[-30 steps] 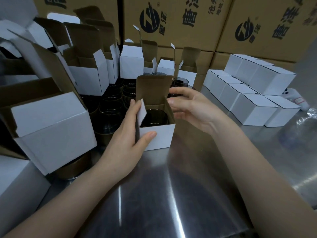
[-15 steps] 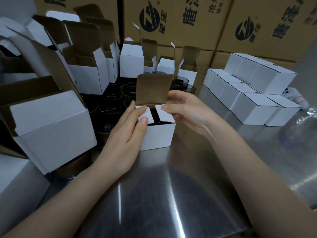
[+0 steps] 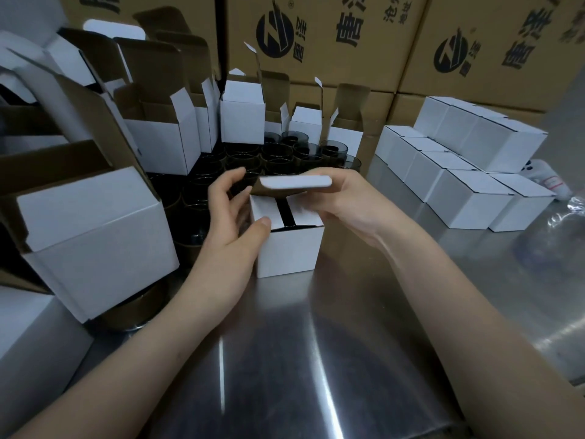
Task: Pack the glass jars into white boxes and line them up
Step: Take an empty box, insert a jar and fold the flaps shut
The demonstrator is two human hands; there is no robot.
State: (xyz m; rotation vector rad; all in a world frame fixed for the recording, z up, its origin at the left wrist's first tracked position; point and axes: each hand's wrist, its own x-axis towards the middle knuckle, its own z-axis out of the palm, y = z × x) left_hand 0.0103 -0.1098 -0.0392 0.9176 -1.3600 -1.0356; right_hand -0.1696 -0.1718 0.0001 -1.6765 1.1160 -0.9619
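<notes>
The white box (image 3: pixel 289 251) sits on the counter (image 3: pixel 316 343) dead centre, right between the hands; both side flaps (image 3: pixel 264 207) are folded in, with a dark slot between them where the glass jar (image 3: pixel 286 213) shows; the lid flap (image 3: pixel 296 182) hovers nearly level just above the opening, hinged at the far edge, its long side running left to right, free edge toward the person; the right hand (image 3: pixel 345 201) pinches that lid from the right end and looks the one to drive it down; the left hand (image 3: pixel 232 223) braces the box's left side, thumb pressing the near-left flap, fingers loosely raised beside the lid; the closed boxes (image 3: pixel 468 198) wait in rows well to the right.
</notes>
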